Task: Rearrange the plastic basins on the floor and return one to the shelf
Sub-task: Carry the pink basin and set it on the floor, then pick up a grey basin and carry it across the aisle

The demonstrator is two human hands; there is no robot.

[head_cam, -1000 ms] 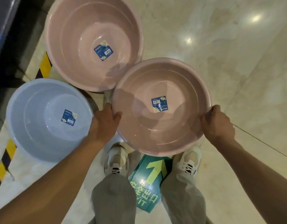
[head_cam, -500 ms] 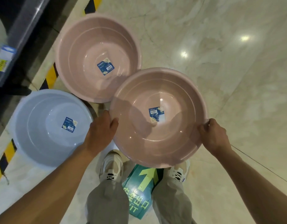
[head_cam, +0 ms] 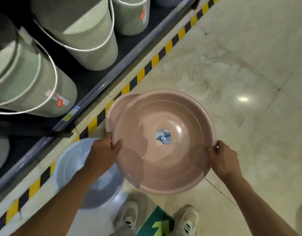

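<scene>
Green ribbed buckets (head_cam: pixel 89 40) crowd the shelf (head_cam: pixel 112 72) at left; a blue basin (head_cam: pixel 75 167) sits below on the floor. Left hand (head_cam: pixel 102 154) and right hand (head_cam: pixel 221 160) pinch the held pink basin (head_cam: pixel 164 143) by its rim, over a second pink basin (head_cam: pixel 118 106).

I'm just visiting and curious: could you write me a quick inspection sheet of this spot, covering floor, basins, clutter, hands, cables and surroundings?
Surface: glossy marble floor, yellow-black hazard stripe along the shelf base.
Job's things: held pink basin, sticker inside; second pink basin mostly hidden behind it; blue basin on the floor.
Clutter: green arrow sign between the shoes.
Hands: left hand and right hand grip opposite rims of the held basin.
Cables: nothing seen.
Surroundings: shelf with ribbed green buckets.
</scene>
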